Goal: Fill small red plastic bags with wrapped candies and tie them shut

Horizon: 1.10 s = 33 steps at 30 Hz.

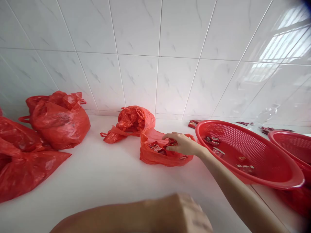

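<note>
My right hand (181, 144) is over an opened red plastic bag (155, 158) on the white counter. Its fingers are closed around a small red packet (172, 142). More small red-and-white packets (155, 147) lie inside this bag. Low in the picture, my left hand (194, 215) is close to me, above the counter's front part. Motion smears its fingers, and I cannot see whether it holds anything. Right of the bag, a red plastic colander basket (245, 137) has several small packets (218, 151) in it.
Filled red bags (60, 124) stand at the left. A crumpled red bag (143, 118) lies near the tiled wall (138, 77). A second red basket (291, 139) is at the right edge, with a clear plastic bottle (266, 115) behind. Loose packets (193, 123) lie behind the first basket.
</note>
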Motion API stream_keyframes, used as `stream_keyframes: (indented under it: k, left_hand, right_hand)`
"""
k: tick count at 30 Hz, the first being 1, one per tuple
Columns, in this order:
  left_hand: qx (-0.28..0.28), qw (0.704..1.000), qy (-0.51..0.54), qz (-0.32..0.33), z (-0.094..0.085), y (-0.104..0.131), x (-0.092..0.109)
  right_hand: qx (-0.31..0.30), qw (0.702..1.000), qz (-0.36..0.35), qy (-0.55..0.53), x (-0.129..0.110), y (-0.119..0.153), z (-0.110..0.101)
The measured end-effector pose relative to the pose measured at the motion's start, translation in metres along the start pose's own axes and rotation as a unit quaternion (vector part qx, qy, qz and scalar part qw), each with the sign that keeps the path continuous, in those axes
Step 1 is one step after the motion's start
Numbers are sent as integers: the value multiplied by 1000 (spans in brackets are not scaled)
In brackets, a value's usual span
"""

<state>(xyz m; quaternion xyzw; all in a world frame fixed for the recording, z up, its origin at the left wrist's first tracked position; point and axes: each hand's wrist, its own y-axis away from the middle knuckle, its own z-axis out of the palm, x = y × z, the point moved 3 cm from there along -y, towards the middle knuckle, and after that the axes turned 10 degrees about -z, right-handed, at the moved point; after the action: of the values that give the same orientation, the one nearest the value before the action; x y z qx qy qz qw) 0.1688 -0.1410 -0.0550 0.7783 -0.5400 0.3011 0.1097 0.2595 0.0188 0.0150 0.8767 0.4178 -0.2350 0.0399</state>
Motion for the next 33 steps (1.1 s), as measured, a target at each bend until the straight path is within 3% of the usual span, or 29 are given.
stream_keyframes:
  k: [1, 2, 4, 5, 7, 11, 15, 17, 21, 26, 29, 31, 33]
  left_hand:
    - [38, 999, -16, -13, -23, 2, -4]
    - [111, 992, -26, -57, -48, 5, -11]
    - [242, 957, -40, -157, -91, 16, -27]
    - [269, 939, -61, -206, -105, 22, -34]
    - [248, 920, -98, -286, -120, 34, -47]
    - [134, 920, -103, -353, -120, 47, -58]
    - [102, 913, -120, -376, -118, 46, -62]
    - [115, 905, -132, -387, -117, 43, -68]
    - [199, 893, -86, -395, -114, 37, -82]
    - [243, 898, 91, -357, -111, 30, -93]
    - [252, 891, 210, -313, -113, 28, -94]
    - [251, 890, 240, -296, -114, 27, -93]
    - [248, 892, 232, -299, -115, 27, -91]
  right_hand:
    - [18, 1000, 0, -2, -1, 3, -2]
    - [35, 999, 2, -6, -2, 5, -3]
    - [58, 998, 14, -22, -2, 9, 0]
    - [66, 997, 23, -29, -1, 11, 3]
    - [80, 995, 45, -36, 3, 13, 10]
    - [92, 994, 45, -48, 8, 17, 26]
    - [102, 992, 39, -59, 9, 23, 36]
    - [119, 990, 37, -73, 8, 26, 40]
    - [176, 970, 37, -165, 5, 33, 50]
    - [277, 891, 38, -357, 0, 40, 60]
    - [297, 841, 33, -452, -3, 43, 63]
    - [291, 832, 31, -472, -4, 45, 63]
    - [276, 842, 22, -463, -7, 48, 63]
